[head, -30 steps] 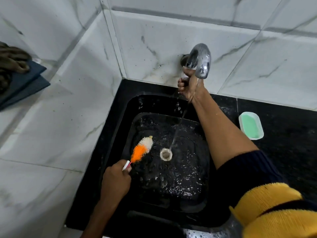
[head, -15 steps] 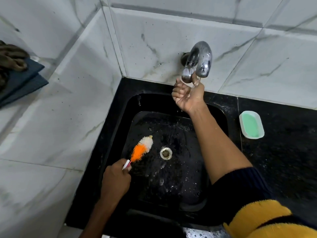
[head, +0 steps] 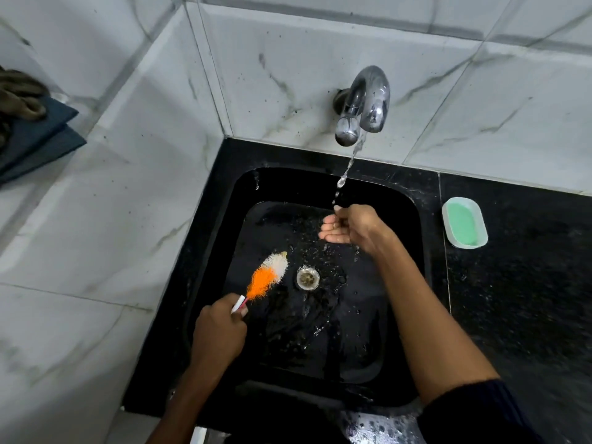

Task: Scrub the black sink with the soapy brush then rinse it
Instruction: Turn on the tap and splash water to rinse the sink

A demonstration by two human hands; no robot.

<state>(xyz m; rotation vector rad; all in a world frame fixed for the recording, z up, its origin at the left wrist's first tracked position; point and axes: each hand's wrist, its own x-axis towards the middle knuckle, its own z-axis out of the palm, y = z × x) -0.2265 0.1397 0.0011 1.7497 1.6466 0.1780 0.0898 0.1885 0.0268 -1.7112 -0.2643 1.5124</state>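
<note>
Head view: the black sink [head: 320, 357] sits in a black desk [head: 519, 283] against marble-tiled walls, its wet floor beaded with drops around the metal drain [head: 308, 277]. The left hand [head: 217, 334] is at the sink's near-left side, fingers curled tight round the white-and-red handle of the brush [head: 267, 277] — its orange and white bristles point up and right, ending just left of the drain, over the basin floor; whether they touch it cannot be told. The right hand [head: 349, 227] is held inside the basin under the chrome tap [head: 365, 105], palm up, fingers loosely curled together and holding nothing, with a thin stream of water [head: 347, 168] falling onto its fingertips. A white soap dish [head: 464, 222] with green soap rests on the desk right of the sink. Dark folded cloths [head: 35, 133] lie at far left.
</note>
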